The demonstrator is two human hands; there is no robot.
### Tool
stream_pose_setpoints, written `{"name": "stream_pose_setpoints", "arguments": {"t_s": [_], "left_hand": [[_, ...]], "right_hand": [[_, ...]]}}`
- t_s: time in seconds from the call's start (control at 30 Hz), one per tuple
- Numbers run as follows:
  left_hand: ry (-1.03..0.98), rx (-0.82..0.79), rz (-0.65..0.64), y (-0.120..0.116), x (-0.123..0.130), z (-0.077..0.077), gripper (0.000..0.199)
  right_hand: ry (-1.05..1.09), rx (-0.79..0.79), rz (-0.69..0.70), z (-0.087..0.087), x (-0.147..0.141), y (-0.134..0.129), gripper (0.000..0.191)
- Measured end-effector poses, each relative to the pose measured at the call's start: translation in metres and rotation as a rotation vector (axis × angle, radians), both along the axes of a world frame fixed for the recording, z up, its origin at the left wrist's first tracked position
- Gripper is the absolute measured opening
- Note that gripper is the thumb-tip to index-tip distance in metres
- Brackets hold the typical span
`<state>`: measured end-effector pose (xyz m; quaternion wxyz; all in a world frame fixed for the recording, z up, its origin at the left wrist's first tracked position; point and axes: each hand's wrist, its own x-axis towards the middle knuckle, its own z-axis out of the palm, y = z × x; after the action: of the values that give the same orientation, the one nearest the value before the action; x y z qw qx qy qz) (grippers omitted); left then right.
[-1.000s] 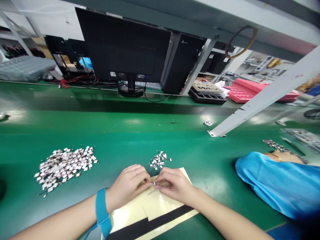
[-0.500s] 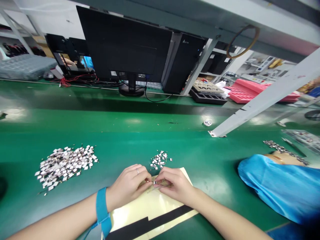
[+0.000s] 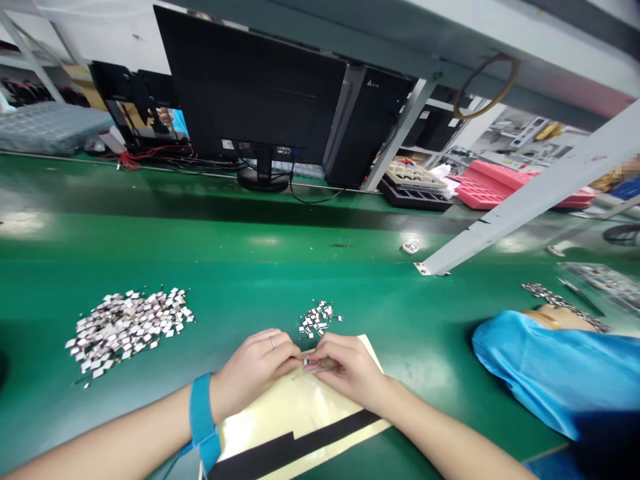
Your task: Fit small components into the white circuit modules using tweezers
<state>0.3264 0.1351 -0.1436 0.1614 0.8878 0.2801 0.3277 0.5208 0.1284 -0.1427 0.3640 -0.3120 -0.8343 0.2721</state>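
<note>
My left hand [image 3: 254, 367] and my right hand [image 3: 346, 371] meet at the fingertips, pinching a tiny white-and-metal piece [image 3: 307, 361]. Beneath them lies a cream backing sheet [image 3: 295, 413] with a black band across its near part. Just beyond my fingers is a small pile of similar pieces [image 3: 317, 319]. A much larger pile [image 3: 127, 330] lies further left on the green bench mat [image 3: 250, 277]. A blue wrist strap [image 3: 203, 413] circles my left wrist, and a ring [image 3: 273, 342] sits on one finger of that hand.
To the right, a co-worker's blue sleeve [image 3: 550, 367] and hand [image 3: 560, 317] lie near a line of small parts [image 3: 565, 305]. A black monitor [image 3: 250, 83], computer tower [image 3: 370, 127], pink trays [image 3: 495, 185] and a grey beam [image 3: 530, 200] stand beyond.
My hands stay together on the small piece, with only slight finger movement. The whole view has shifted a little, and the co-worker's blue sleeve sits slightly further left.
</note>
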Motion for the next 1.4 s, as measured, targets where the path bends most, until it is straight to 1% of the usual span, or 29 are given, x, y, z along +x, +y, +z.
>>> {"name": "stream_pose_setpoints", "arguments": {"t_s": [0.17,0.43,0.63,0.77,0.93,1.07,1.17,1.4], "left_hand": [[0.014,0.018,-0.048,-0.0007,-0.0003,0.0004,0.015],[-0.033,0.022,-0.021,-0.0003,-0.0006,0.0006,0.01],[-0.065,0.039,-0.045,-0.0021,-0.0022,0.0032,0.009],[-0.075,0.054,-0.058,-0.002,-0.0023,0.0041,0.009],[-0.074,0.072,-0.059,-0.0007,-0.0017,0.0042,0.005],[-0.102,0.104,-0.061,0.0,-0.0018,0.0044,0.005],[-0.117,0.116,-0.068,0.0001,-0.002,0.004,0.006],[-0.106,0.093,-0.079,-0.0018,-0.0029,0.0033,0.008]], "right_hand": [[0.017,-0.035,-0.009,0.002,-0.0011,-0.0005,0.009],[0.04,-0.093,0.021,0.0025,0.0001,-0.0011,0.01],[0.086,-0.271,0.02,0.0049,-0.0001,-0.0034,0.009],[0.098,-0.31,0.015,0.0046,-0.0005,-0.0034,0.005],[0.126,-0.367,-0.002,0.0063,-0.0012,-0.002,0.012],[0.119,-0.384,-0.006,0.0083,-0.0027,-0.0009,0.015],[0.096,-0.367,-0.001,0.0076,-0.003,-0.0007,0.019],[0.094,-0.331,0.027,0.0055,-0.0019,-0.0019,0.021]]}}
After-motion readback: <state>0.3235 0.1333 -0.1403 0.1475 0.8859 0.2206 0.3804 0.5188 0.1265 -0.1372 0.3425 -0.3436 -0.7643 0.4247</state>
